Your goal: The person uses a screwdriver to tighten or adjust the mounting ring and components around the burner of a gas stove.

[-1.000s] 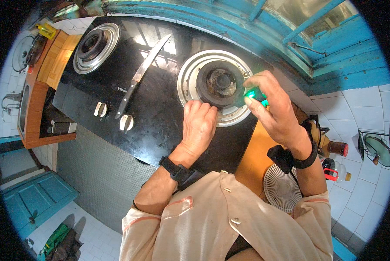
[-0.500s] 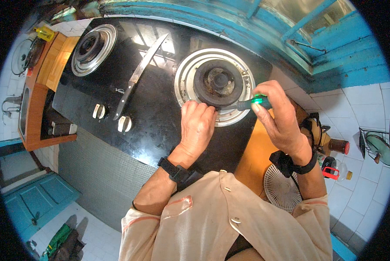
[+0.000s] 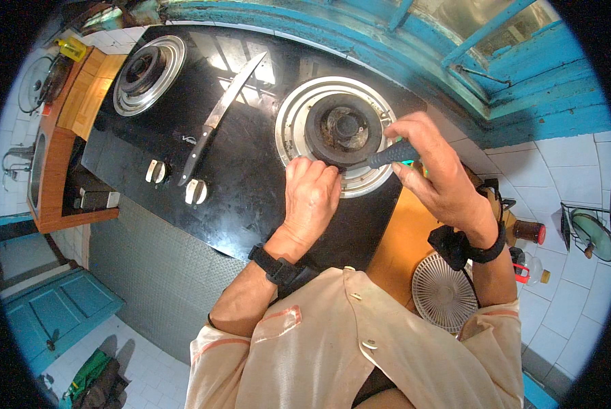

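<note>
My right hand [image 3: 436,170] is curled round the dark ribbed handle of a screwdriver [image 3: 392,154], which has a bit of green near my thumb. Its front end points left, to the near side of the right burner [image 3: 341,129]. At that same edge of the burner my left hand [image 3: 311,194] is closed, fingertips down by the black burner ring. What its fingers pinch, if anything, is hidden, and so is the screwdriver's tip. The burner sits in a round, stained metal drip pan [image 3: 290,141] on a black glass hob [image 3: 251,177].
A large black-handled knife [image 3: 213,123] lies on the hob, left of my hands. Further left are two control knobs [image 3: 196,191] and a second burner [image 3: 142,73]. A white round slotted basket or cover [image 3: 444,290] lies below my right forearm. Bottles [image 3: 529,232] stand at the right.
My right hand has shifted its grip on the screwdriver: the handle has turned, more of its dark ribbed part shows and less green. My left hand stays at the burner's edge.
</note>
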`<move>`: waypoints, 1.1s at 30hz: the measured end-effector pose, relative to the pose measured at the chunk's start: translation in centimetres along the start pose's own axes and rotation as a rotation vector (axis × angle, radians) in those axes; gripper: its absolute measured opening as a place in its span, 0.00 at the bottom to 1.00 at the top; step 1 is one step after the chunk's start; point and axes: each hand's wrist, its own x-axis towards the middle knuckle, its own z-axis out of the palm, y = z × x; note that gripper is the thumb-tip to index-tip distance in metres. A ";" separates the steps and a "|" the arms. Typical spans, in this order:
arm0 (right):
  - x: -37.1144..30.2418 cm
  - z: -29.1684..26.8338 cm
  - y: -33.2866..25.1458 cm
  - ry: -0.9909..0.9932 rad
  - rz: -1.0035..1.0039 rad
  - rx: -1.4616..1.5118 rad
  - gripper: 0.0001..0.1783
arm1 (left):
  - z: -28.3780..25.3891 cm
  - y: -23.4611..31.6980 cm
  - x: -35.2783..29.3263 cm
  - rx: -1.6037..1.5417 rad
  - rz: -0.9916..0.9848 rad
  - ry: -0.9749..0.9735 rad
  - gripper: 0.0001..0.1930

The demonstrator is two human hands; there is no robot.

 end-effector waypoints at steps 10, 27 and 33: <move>0.8 0.1 -0.6 -0.047 -0.019 0.056 0.21 | 0.1 -0.1 -0.2 -0.015 0.000 0.002 0.08; 1.3 -0.3 -1.7 -0.220 0.012 -0.232 0.20 | 0.1 0.0 -0.2 -0.019 -0.024 0.009 0.08; 1.7 0.0 -0.9 -0.114 -0.044 -0.089 0.20 | 0.2 -0.1 -0.2 -0.018 -0.017 0.022 0.08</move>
